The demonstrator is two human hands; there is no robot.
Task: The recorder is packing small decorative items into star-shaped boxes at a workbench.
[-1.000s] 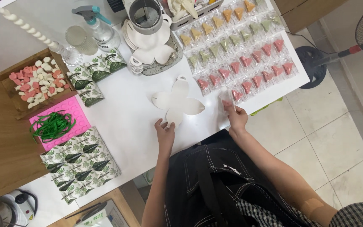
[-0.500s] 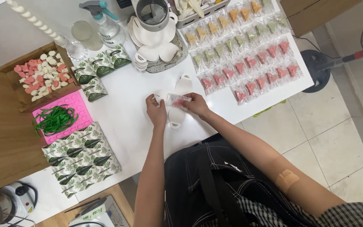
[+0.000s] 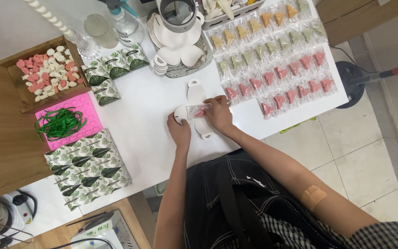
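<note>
White desk seen from above. Near its front edge, both hands meet over a flat white box blank: the left hand presses it down, while the right hand pinches a clear-wrapped pink sweet. Rows of wrapped sweets fill the far right corner.

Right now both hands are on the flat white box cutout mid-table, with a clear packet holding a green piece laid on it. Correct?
Not quite. The head view shows the piece in the clear packet is pink, not green. The rest holds: the left hand and right hand are both on the flat white box cutout mid-table, with the packet laid on it.
</note>
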